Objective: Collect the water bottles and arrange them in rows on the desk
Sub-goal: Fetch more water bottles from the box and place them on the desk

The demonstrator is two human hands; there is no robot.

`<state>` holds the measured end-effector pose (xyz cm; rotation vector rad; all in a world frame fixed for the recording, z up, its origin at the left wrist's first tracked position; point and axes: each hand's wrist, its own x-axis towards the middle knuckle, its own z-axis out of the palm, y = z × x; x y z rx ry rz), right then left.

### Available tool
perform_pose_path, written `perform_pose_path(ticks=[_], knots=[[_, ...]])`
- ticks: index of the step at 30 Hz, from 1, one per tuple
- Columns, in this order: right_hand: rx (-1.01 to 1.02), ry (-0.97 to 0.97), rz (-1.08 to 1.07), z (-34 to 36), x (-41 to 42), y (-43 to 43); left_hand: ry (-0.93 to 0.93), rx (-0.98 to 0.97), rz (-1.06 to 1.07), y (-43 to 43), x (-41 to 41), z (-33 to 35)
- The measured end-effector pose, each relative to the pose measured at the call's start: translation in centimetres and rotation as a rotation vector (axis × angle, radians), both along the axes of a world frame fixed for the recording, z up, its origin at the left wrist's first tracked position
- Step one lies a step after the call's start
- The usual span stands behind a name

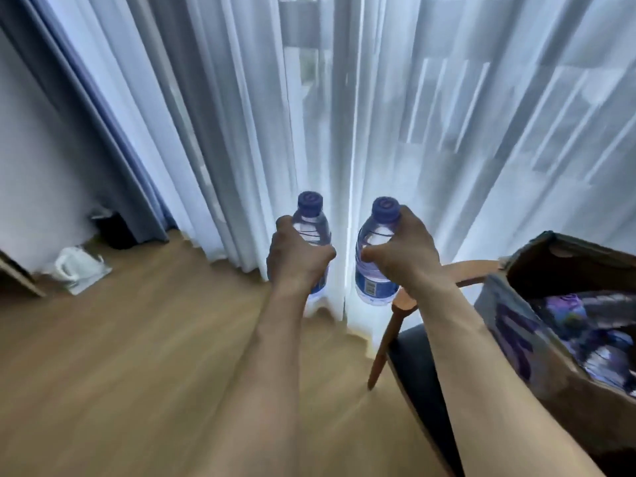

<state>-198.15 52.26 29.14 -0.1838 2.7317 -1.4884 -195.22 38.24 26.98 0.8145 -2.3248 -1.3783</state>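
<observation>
Each of my hands holds one clear water bottle with a purple cap and a blue label, upright in the air in front of a white curtain. My left hand grips the left water bottle around its middle. My right hand grips the right water bottle the same way. At the right edge an open cardboard box holds several more bottles, blurred. No desk is in view.
The box rests on a wooden chair with a dark seat. White sheer curtains hang ahead and a blue drape at the left. A white kettle and a black bin stand on the wooden floor.
</observation>
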Motion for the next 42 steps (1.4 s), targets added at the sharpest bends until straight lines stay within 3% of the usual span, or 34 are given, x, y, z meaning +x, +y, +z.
perform_pose_path(ticks=[8, 26, 38, 42], knots=[[0.014, -0.019, 0.209, -0.5, 3.8, -15.7, -0.07, -0.07, 0.204, -14.9, 7.0, -0.3], [-0.048, 0.041, 0.648, -0.8, 12.7, -47.8, 0.005, -0.041, 0.756, -43.8, 22.8, 1.3], [-0.083, 0.002, 0.942, -0.1, 10.2, -68.0, -0.006, 0.014, 1.058, -60.1, 23.2, 1.0], [-0.043, 0.071, 1.013, 0.5, 9.3, -74.3, 0.019, 0.017, 1.147, -64.6, 22.7, 1.2]])
